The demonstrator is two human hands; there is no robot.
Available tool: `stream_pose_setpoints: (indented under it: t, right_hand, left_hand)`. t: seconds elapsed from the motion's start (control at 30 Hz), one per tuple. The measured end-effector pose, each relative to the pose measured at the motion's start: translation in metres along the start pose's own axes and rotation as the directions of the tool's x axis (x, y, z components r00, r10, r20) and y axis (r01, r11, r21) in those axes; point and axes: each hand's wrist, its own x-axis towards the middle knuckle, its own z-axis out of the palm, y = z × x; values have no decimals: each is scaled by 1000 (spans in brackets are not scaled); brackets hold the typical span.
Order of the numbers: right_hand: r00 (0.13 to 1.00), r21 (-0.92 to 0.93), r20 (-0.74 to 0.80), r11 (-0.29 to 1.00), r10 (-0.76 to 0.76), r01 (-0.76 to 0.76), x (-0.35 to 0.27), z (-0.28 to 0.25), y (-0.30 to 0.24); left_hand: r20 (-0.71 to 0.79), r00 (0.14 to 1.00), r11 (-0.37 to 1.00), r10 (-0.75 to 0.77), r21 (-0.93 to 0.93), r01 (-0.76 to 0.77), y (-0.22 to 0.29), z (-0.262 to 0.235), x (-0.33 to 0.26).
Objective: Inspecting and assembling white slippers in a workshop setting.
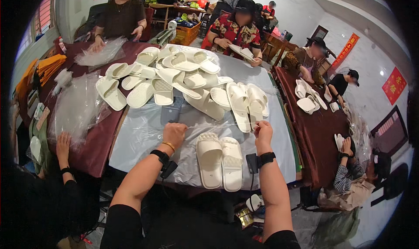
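Note:
Between my two hands a thin clear strip of plastic (218,126) is stretched taut; whether it is the edge of a bag I cannot tell. My left hand (175,134) is closed on one end, and my right hand (262,132) pinches the other. Just below the strip, a pair of white slippers lies side by side at the table's near edge, the left slipper (208,159) and the right slipper (231,164) with toes toward me. Beyond my hands spreads a heap of white slippers (176,81). A grey slipper (172,109) lies beside it, near my left hand.
Clear plastic bags (76,109) lie on the brown-covered table at left, with another person's hand (63,144) beside them. Across the table, a person (238,35) holds a slipper. More slippers (310,96) sit on the right-hand table. An orange crate (187,33) stands behind.

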Motion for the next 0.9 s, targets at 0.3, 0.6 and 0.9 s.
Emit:
stream_pose_setpoints:
  t: [0.3, 0.6, 0.9]
  right_hand:
    - [996, 253, -37, 965, 86, -74, 3, -6, -9]
    - [997, 270, -61, 962, 55, -36, 22, -17, -23]
    - [992, 248, -127, 968, -16, 47, 23, -18, -51]
  left_hand:
    - [0, 1000, 1000, -20, 18, 20, -9, 3, 1]
    - [-7, 1000, 999, -5, 32, 6, -6, -2, 5]
    - [-1, 1000, 999, -27, 46, 27, -19, -1, 0]
